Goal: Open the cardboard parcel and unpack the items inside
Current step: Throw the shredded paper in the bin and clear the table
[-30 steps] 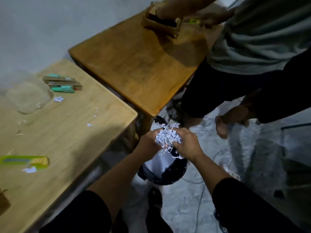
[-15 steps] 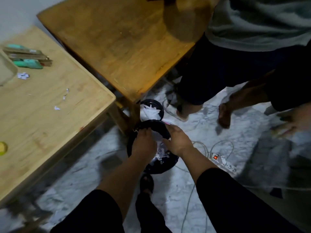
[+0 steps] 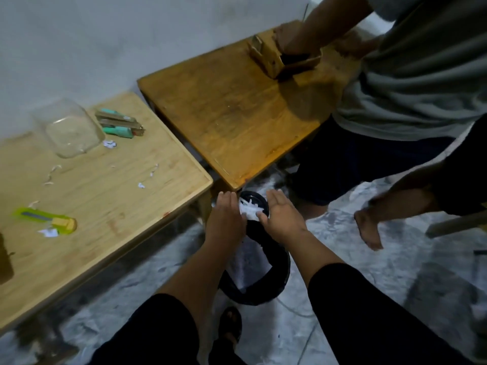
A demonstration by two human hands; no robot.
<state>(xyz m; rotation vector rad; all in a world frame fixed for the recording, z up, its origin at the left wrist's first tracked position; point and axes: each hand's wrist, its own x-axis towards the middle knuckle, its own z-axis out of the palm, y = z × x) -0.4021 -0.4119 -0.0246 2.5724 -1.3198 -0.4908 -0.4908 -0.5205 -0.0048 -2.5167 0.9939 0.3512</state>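
Note:
My left hand (image 3: 226, 216) and my right hand (image 3: 279, 216) hover flat over the floor, fingers spread, holding nothing. Between and below them stands a black bin (image 3: 274, 283). A smaller black bin (image 3: 264, 204) behind it holds white shredded paper (image 3: 250, 206). On the light wooden table (image 3: 110, 196) lie a clear plastic container (image 3: 69, 129), several green and brown packaged items (image 3: 118, 125) and a yellow-green utility knife (image 3: 47, 219). A cardboard parcel (image 3: 279, 60) sits on the darker table (image 3: 232, 114), with another person's hand in it.
Another person stands at the right, barefoot (image 3: 367, 230), leaning on the darker table. Small paper scraps (image 3: 142, 184) are scattered on the light table. A dark brown object (image 3: 5, 259) is at the table's left edge. My sandalled foot (image 3: 232, 325) rests on the marble floor.
My hands held a bundle of shredded paper, lowered it into the bin, and now are spread and hold nothing. The view has tilted back up toward the tables.

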